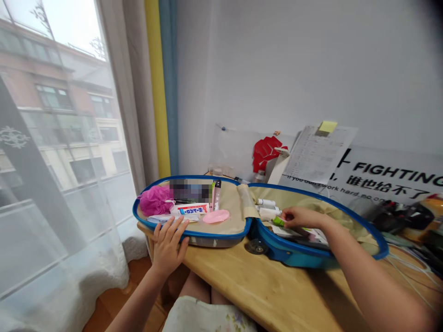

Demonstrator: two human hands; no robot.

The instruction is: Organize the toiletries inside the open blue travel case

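An open blue suitcase (218, 240) lies on a wooden desk (238, 272), its two halves side by side. My left hand (169, 244) rests with fingers spread over the near rim of the left half. Within that half are a purple bath puff (156, 201), a toothpaste box (194, 210), a pink oval soap case (216, 216) and a white packet (166, 218). Inside the right half, my right hand (302, 216) is closed, its fingertips pinched on a small green item (278, 222). Two white bottles (268, 212) lie just left of those fingertips.
A window with sheer curtains (100, 240) is at the left. Behind the desk, papers (316, 154) and a poster (391, 173) hang on the wall. Cables (411, 265) and dark clutter (398, 214) lie to the right. A black wheel (258, 246) sticks out from the suitcase's near side.
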